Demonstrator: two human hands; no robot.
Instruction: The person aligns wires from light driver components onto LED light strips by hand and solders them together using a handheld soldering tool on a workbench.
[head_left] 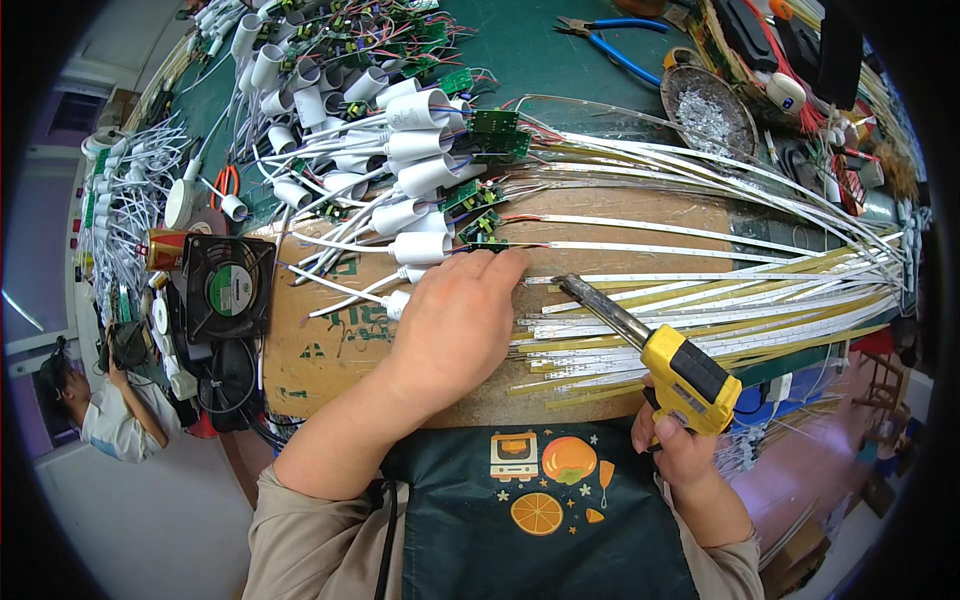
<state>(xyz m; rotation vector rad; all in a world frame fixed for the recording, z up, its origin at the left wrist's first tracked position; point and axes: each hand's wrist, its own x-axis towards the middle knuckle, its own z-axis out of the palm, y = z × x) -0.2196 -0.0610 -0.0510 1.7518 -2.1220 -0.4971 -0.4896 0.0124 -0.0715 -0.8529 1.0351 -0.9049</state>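
Observation:
My right hand (678, 447) is wrapped round the grip of a yellow and black soldering gun (692, 378). Its dark tip points up and to the left, touching or just above the end of a thin white LED strip (690, 279). Close to that tip, my left hand (455, 318) is closed, with thumb and forefinger pinched together; what they hold is hidden. Partly under this hand lies a white plastic cylinder (397, 304) with a cable. Beyond it are more white cylinders (420, 248) and small green circuit boards (484, 226), wired in red and black to other strips.
A cardboard sheet (330, 370) covers the green bench. Heaped cylinders (310, 105) fill the back left, near a black fan (228, 288). Blue-handled pliers (620, 55) and a bowl of pale bits (708, 120) lie at the back. A person (120, 410) sits far left.

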